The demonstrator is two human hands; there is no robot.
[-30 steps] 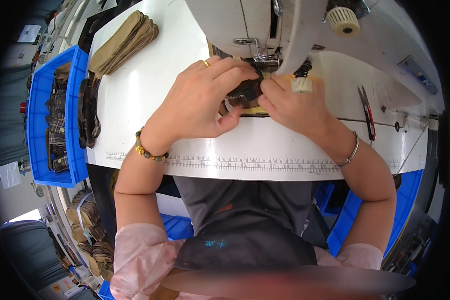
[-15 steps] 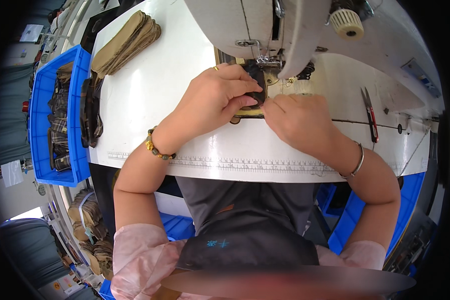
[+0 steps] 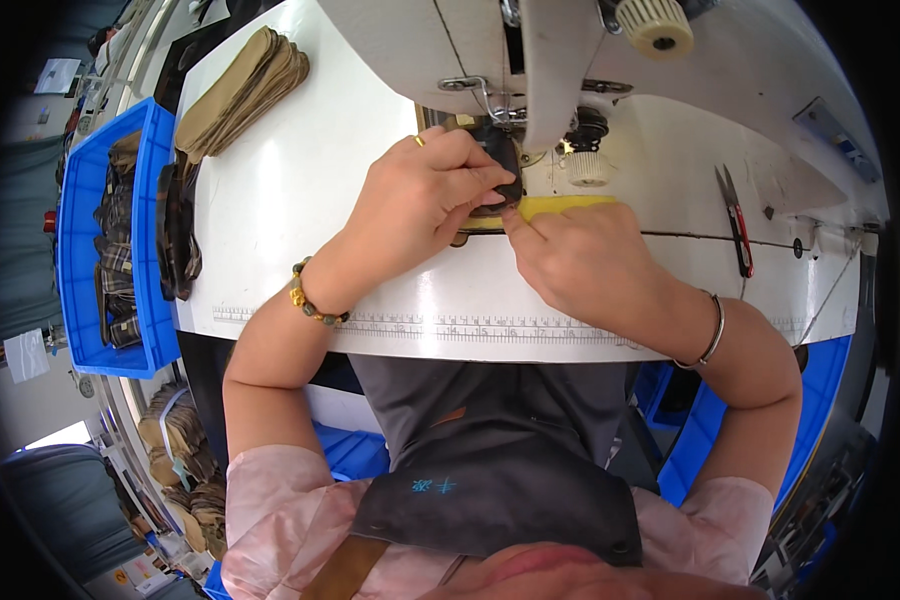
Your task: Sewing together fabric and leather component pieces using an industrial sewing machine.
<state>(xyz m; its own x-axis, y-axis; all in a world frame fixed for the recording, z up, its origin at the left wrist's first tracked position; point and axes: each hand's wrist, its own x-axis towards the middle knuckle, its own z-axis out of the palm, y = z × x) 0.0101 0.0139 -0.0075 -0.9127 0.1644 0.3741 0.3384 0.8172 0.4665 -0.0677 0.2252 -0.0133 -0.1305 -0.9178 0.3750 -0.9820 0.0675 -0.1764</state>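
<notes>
A small dark fabric piece (image 3: pixel 504 150) lies at the sewing machine (image 3: pixel 410 45), beside the presser foot (image 3: pixel 510 117). My left hand (image 3: pixel 420 190) comes over it from the left, thumb and forefinger pinched on it near its right edge. From the right, my right hand (image 3: pixel 580 250) is closed with its fingertips at the fabric's near right corner, almost touching the left fingers. Part of the fabric is hidden under my left hand. A yellow strip (image 3: pixel 570 203) shows just behind my right hand's knuckles.
Red-handled scissors (image 3: pixel 738 225) lie right of my hand. Stacked tan fabric pieces (image 3: pixel 245 90) sit at the far left, and dark plaid pieces (image 3: pixel 178 225) at the left edge. A blue crate (image 3: pixel 155 240) holds plaid pieces. A printed ruler (image 3: pixel 450 328) runs along the table's front.
The machine and table have shifted slightly left and up in the view. My right hand has lowered a little, uncovering more of the yellow strip; both hands stay at the fabric.
</notes>
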